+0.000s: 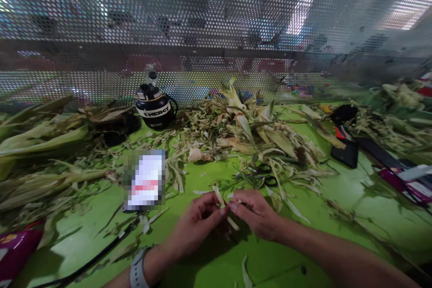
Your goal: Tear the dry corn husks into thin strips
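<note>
My left hand (pixel 205 216), with a pale watch strap (pixel 138 270) on its wrist, pinches a narrow strip of corn husk (pixel 220 197) between thumb and fingers. Right beside it, my right hand (pixel 254 211) is closed, its thumb and fingertips meeting at the same strip. The strip slants down to the right, past both thumbs. What else the right fingers grip is hidden. Just beyond my hands, dark-handled scissors (pixel 270 179) lie partly under green shreds. A large heap of torn, dry corn husks (pixel 249 130) rises behind them.
A black jug (pixel 155 107) stands at the back, before a perforated metal screen (pixel 202 13). On the green table (pixel 84 216), a phone (pixel 146 180) with a blurred screen has a cable (pixel 101 252) attached. Long husks (pixel 43 144) lie left; a black phone (pixel 346 153) and purple object (pixel 405 184) right.
</note>
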`<action>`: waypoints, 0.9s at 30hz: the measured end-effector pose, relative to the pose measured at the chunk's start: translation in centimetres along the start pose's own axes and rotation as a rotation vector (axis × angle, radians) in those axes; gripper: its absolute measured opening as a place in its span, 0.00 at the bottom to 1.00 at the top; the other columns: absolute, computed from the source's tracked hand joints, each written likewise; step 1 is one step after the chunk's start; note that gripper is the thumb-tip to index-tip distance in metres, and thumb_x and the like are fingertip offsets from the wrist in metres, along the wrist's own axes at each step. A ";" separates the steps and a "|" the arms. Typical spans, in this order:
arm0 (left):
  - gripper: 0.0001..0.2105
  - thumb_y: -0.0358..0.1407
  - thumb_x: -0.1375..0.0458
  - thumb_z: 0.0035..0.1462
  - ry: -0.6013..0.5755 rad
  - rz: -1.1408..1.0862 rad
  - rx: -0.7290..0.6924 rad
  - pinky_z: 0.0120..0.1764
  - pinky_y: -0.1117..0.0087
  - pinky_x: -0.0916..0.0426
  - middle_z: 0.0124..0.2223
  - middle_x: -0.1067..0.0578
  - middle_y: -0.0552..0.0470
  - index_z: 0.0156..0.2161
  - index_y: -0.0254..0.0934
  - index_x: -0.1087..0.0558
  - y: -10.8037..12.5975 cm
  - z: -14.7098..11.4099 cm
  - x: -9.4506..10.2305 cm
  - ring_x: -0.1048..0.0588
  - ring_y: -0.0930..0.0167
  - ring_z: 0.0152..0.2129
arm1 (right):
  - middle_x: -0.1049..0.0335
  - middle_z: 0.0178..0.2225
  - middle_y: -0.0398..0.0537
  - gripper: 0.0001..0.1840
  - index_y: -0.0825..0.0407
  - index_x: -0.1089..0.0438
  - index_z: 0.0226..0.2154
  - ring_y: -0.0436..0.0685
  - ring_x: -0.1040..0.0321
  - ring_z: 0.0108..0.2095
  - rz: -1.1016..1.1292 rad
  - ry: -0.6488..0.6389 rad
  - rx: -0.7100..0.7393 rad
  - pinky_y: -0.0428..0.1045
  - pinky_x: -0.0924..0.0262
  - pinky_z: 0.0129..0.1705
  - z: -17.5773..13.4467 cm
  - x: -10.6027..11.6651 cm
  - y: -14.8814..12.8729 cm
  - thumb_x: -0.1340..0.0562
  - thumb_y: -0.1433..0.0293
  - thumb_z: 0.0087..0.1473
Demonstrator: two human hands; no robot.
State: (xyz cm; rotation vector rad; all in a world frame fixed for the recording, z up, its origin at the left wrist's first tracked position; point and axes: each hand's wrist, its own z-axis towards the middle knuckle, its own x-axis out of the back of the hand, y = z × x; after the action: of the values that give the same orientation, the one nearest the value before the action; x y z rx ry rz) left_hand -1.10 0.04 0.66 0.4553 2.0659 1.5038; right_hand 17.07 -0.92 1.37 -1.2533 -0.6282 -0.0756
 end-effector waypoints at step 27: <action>0.16 0.49 0.41 0.50 0.013 0.087 0.055 0.20 0.76 0.39 0.20 0.38 0.61 0.31 0.37 0.35 0.0 0.4 0.6 0.37 0.79 0.14 | 0.30 0.33 0.48 0.05 0.52 0.29 0.32 0.54 0.35 0.32 -0.726 -0.197 -0.256 0.45 0.52 0.28 1.8 9.6 1.7 0.40 0.70 0.51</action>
State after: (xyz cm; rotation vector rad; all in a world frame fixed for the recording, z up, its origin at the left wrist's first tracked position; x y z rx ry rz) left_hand -1.32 0.69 0.39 0.5646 2.1266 1.5064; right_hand 24.96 3.95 4.84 -1.2275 -1.2541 -0.6572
